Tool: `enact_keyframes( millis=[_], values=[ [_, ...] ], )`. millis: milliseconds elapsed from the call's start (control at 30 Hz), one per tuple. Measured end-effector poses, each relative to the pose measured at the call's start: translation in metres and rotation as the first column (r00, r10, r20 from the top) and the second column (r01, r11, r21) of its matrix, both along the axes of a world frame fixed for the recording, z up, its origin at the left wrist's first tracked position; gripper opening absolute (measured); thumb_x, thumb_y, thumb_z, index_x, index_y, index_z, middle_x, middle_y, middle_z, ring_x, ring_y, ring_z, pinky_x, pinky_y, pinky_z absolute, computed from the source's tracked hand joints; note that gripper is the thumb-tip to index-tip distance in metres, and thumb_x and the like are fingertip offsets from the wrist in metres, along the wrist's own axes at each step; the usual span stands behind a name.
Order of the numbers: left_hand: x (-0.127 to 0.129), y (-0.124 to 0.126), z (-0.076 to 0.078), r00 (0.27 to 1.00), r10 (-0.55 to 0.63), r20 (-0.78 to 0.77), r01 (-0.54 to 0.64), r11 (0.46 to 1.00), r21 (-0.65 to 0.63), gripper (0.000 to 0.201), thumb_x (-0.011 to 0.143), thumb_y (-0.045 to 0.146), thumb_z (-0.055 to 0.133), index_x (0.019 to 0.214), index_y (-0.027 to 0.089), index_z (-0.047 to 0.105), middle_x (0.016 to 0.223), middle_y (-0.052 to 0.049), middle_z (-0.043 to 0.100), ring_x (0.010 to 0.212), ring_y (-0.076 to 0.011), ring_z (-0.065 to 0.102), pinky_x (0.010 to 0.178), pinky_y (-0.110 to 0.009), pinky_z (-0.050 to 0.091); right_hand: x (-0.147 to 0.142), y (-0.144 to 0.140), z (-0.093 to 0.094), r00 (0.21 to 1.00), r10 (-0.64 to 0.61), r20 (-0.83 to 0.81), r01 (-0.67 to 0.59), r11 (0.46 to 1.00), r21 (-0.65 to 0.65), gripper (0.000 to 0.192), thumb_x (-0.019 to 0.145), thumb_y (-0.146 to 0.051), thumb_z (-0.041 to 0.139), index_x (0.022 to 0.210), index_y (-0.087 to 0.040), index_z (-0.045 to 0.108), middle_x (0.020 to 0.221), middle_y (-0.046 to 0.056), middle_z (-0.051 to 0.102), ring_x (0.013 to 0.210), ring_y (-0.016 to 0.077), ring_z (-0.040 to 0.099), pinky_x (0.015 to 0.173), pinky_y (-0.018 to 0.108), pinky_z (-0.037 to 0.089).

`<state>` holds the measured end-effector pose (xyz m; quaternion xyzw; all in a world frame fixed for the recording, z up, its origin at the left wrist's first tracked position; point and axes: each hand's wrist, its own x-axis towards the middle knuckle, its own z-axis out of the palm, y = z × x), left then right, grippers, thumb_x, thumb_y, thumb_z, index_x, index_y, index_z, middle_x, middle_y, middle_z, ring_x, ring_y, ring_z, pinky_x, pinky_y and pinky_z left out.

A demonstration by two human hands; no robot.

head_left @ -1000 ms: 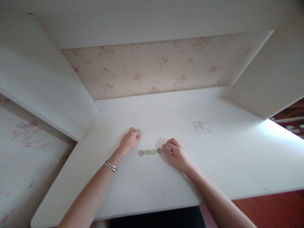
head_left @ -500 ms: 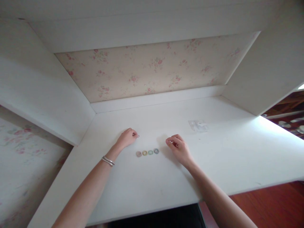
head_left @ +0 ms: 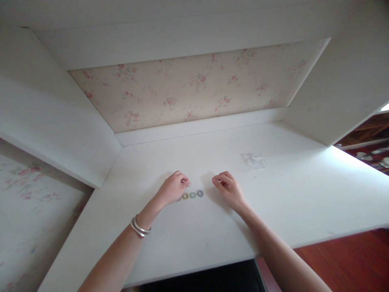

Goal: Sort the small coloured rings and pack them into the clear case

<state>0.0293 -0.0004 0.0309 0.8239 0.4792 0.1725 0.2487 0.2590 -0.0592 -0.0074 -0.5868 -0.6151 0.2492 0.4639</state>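
A short row of small coloured rings (head_left: 192, 195) lies on the white desk (head_left: 273, 202). My left hand (head_left: 174, 189), with a silver bangle on the wrist, pinches one small ring between thumb and fingers just above the left end of the row and hides that end. My right hand (head_left: 228, 189) hovers a little to the right of the row, fingers curled loosely, with nothing in it that I can see.
A small clear plastic bag (head_left: 253, 159) lies further back on the right. White side panels and a floral back wall (head_left: 194, 91) enclose the desk. A red-brown wooden floor (head_left: 346, 259) shows past the right front edge.
My left hand moved right and nearer, carrying its ring over the left end of the row. My right hand drew back from the rightmost ring and has since stayed still.
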Motion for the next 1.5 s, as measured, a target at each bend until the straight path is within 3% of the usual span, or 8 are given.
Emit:
enact_keyframes(
  millis=[233, 600, 900, 1033, 1167, 1300, 1400, 1500],
  values=[
    [0.024, -0.025, -0.008, 0.997, -0.051, -0.064, 0.053, 0.998, 0.032, 0.019, 0.088, 0.029, 0.047, 0.081, 0.021, 0.063, 0.092, -0.003, 0.060, 0.078, -0.0143, 0.059, 0.073, -0.025, 0.042, 0.000, -0.002, 0.001, 1.000, -0.001, 0.013, 0.001, 1.000, -0.014, 0.025, 0.086, -0.039, 0.050, 0.084, -0.020, 0.066, 0.088, 0.004, 0.055, 0.066, 0.0102, 0.050, 0.059, 0.025, 0.041],
    [0.035, -0.029, -0.009, 0.988, -0.075, -0.132, 0.078, 0.997, 0.021, 0.018, 0.088, 0.029, 0.047, 0.083, 0.021, 0.062, 0.093, -0.004, 0.060, 0.077, -0.0153, 0.060, 0.070, -0.027, 0.042, -0.001, -0.002, 0.004, 1.000, -0.006, 0.014, 0.006, 1.000, -0.008, 0.026, 0.086, -0.041, 0.050, 0.084, -0.021, 0.066, 0.087, 0.003, 0.054, 0.059, 0.0086, 0.047, 0.057, 0.025, 0.041],
    [0.026, -0.025, -0.002, 1.000, -0.026, -0.017, 0.026, 0.999, 0.030, 0.021, 0.088, 0.030, 0.046, 0.084, 0.021, 0.064, 0.094, -0.004, 0.060, 0.083, -0.0149, 0.059, 0.075, -0.026, 0.044, 0.001, -0.002, 0.005, 0.999, -0.026, 0.022, 0.026, 1.000, -0.014, 0.026, 0.085, -0.041, 0.050, 0.083, -0.021, 0.067, 0.086, 0.003, 0.055, 0.060, 0.0093, 0.048, 0.058, 0.025, 0.042],
    [0.007, -0.017, -0.003, 0.998, 0.033, 0.059, -0.037, 0.997, 0.065, 0.022, 0.088, 0.031, 0.046, 0.083, 0.018, 0.063, 0.090, -0.004, 0.060, 0.083, -0.0147, 0.058, 0.078, -0.026, 0.044, 0.010, 0.001, 0.001, 0.984, -0.137, 0.113, 0.137, 0.991, 0.008, 0.028, 0.086, -0.042, 0.048, 0.085, -0.022, 0.067, 0.088, 0.004, 0.056, 0.063, 0.0109, 0.049, 0.061, 0.026, 0.042],
    [-0.017, -0.014, -0.009, 0.989, 0.087, 0.117, -0.093, 0.995, 0.048, 0.023, 0.088, 0.033, 0.046, 0.085, 0.017, 0.062, 0.089, -0.005, 0.059, 0.082, -0.0154, 0.057, 0.078, -0.027, 0.045, 0.036, 0.008, 0.000, 0.892, -0.333, 0.307, 0.322, 0.943, 0.086, 0.032, 0.085, -0.044, 0.046, 0.091, -0.021, 0.067, 0.095, 0.006, 0.055, 0.077, 0.0163, 0.052, 0.073, 0.032, 0.042],
    [-0.037, -0.018, -0.023, 0.965, 0.154, 0.211, -0.165, 0.986, 0.035, 0.021, 0.087, 0.032, 0.047, 0.087, 0.016, 0.062, 0.091, -0.006, 0.057, 0.084, -0.0161, 0.056, 0.079, -0.028, 0.045, 0.073, 0.021, 0.007, 0.662, -0.500, 0.558, 0.532, 0.838, 0.120, 0.041, 0.081, -0.049, 0.048, 0.110, -0.023, 0.062, 0.115, 0.011, 0.049, 0.101, 0.0287, 0.046, 0.086, 0.046, 0.035],
    [-0.045, -0.022, -0.034, 0.935, 0.232, 0.268, -0.240, 0.971, -0.005, 0.019, 0.086, 0.031, 0.048, 0.088, 0.017, 0.061, 0.094, -0.006, 0.055, 0.080, -0.0149, 0.055, 0.076, -0.028, 0.046, 0.100, 0.032, 0.008, 0.549, -0.517, 0.657, 0.654, 0.755, 0.048, 0.054, 0.080, -0.056, 0.045, 0.123, -0.025, 0.054, 0.128, 0.014, 0.039, 0.112, 0.0345, 0.040, 0.089, 0.052, 0.032],
    [-0.049, -0.025, -0.041, 0.912, 0.268, 0.311, -0.275, 0.961, -0.020, 0.021, 0.085, 0.031, 0.049, 0.094, 0.016, 0.059, 0.097, -0.007, 0.053, 0.076, -0.0134, 0.054, 0.074, -0.027, 0.046, 0.119, 0.039, 0.005, 0.555, -0.433, 0.710, 0.676, 0.732, -0.082, 0.065, 0.078, -0.062, 0.043, 0.131, -0.025, 0.047, 0.135, 0.016, 0.033, 0.117, 0.0378, 0.039, 0.090, 0.054, 0.032]
  ],
)
